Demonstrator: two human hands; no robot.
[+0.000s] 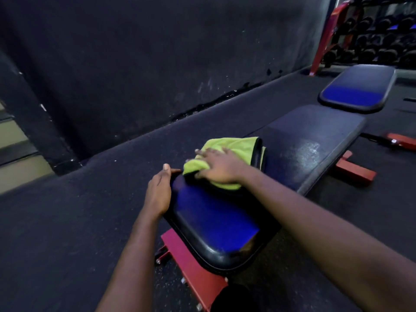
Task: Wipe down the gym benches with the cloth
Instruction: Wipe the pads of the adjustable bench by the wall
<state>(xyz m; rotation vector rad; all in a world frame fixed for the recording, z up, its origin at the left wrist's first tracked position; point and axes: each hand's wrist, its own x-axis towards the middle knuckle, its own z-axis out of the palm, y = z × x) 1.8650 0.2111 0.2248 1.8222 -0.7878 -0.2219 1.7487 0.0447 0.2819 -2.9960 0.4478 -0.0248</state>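
A black padded gym bench runs from the near centre to the right. Its seat pad [216,224] shines blue, and its long back pad [315,140] lies beyond. A lime-green cloth [238,147] with a dark edge lies at the gap between the two pads. My right hand [219,166] presses flat on the cloth with fingers spread. My left hand [159,191] rests against the left edge of the seat pad, thumb on top. A second bench pad [358,88] stands farther back at the right.
The bench's red steel frame [198,273] sticks out below the seat, with a red foot [355,171] at the right. A dark wall [157,52] runs along the left. A dumbbell rack [378,30] stands at the far right. Dark rubber flooring [67,221] surrounds the bench.
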